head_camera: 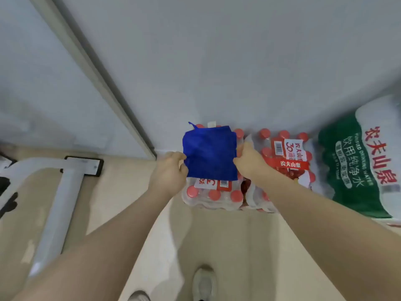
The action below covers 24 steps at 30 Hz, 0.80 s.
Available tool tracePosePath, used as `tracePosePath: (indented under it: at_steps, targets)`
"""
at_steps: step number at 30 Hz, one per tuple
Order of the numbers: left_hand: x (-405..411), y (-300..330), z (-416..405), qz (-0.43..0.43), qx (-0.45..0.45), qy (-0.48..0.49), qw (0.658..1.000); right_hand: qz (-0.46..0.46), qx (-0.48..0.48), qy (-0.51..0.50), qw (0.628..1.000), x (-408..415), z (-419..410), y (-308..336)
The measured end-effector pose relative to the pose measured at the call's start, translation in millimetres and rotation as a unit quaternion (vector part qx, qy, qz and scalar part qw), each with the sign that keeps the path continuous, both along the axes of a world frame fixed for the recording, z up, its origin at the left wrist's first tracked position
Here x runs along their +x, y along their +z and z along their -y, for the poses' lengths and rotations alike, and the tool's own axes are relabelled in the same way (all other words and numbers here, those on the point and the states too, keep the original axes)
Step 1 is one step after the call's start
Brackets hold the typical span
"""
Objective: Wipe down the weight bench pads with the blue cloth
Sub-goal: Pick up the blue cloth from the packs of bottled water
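A blue cloth [210, 153], folded roughly square, hangs in front of me above a pack of red-capped water bottles [213, 194]. My left hand [169, 172] pinches its left edge. My right hand [249, 159] grips its right edge. Both arms reach forward from the bottom of the view. The bench pads are out of sight; only a white metal frame [63, 198] with a black foot plate [95, 167] shows at the left.
A second pack of red-capped bottles [286, 161] and a green and white water pack [358, 161] stand against the white wall on the right. A grey door frame [95, 77] runs diagonally on the left. My shoes [204, 283] stand on the beige floor.
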<state>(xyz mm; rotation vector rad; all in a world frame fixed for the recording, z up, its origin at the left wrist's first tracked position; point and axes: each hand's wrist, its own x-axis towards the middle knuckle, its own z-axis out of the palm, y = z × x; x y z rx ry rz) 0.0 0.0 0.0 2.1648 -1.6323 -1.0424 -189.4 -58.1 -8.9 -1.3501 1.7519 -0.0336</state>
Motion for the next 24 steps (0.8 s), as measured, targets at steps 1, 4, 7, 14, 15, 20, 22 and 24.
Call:
tracePosePath:
  at_steps: [1, 4, 7, 14, 15, 20, 22, 24]
  targets:
    - [-3, -9, -2, -0.02, 0.019, 0.031, 0.999, 0.014, 0.004, -0.021, 1.0, 3, -1, -8]
    - [-9, -27, -4, -0.087, 0.092, 0.097, 0.987, 0.037, 0.013, -0.076, 0.996, 13, -5, -23]
    - [-9, -39, -6, -0.099, 0.123, 0.108, 0.982, -0.012, 0.035, -0.099, 0.994, 16, -13, -38]
    - [1, 16, -6, -0.188, 0.069, 0.191, 0.961, 0.032, -0.04, -0.027, 0.998, 24, -22, 34]
    - [6, 36, -5, -0.208, 0.06, 0.214, 0.952, 0.044, -0.058, -0.018, 0.997, 28, -17, 57]
    - [32, 140, -17, -0.309, 0.007, 0.32, 0.896, 0.13, -0.094, 0.006, 0.987, 44, -12, 172]
    - [41, 187, -26, -0.338, -0.013, 0.329, 0.882, 0.164, -0.113, 0.024, 0.98, 52, -15, 218]
    - [50, 231, -40, -0.345, -0.037, 0.327, 0.879, 0.187, -0.155, 0.035, 0.969, 61, -24, 265]
